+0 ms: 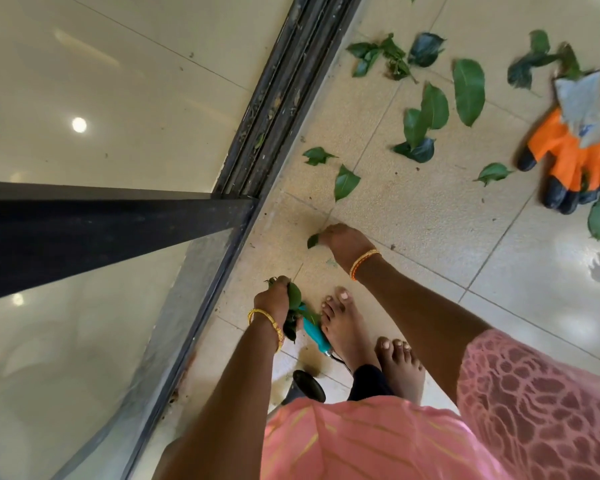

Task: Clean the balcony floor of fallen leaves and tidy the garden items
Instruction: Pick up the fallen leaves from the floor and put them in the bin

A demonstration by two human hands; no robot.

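My left hand (274, 301) is closed around a bunch of green leaves (297, 311), low in the view beside my bare feet. A teal-handled garden tool (316, 336) lies on the floor just right of that hand, its metal end hidden under my foot. My right hand (345, 242) reaches down to the tiles and pinches a small green leaf (313, 240). Several more leaves lie scattered ahead, among them a pointed leaf (345, 181) and a long leaf (468, 91).
Orange, black and grey garden gloves (568, 150) lie on the tiles at the right among leaves. A dirty sliding-door track (274, 109) runs diagonally on the left, with a dark door frame (101, 230) and glass beside it. A black object (307, 384) stands by my feet.
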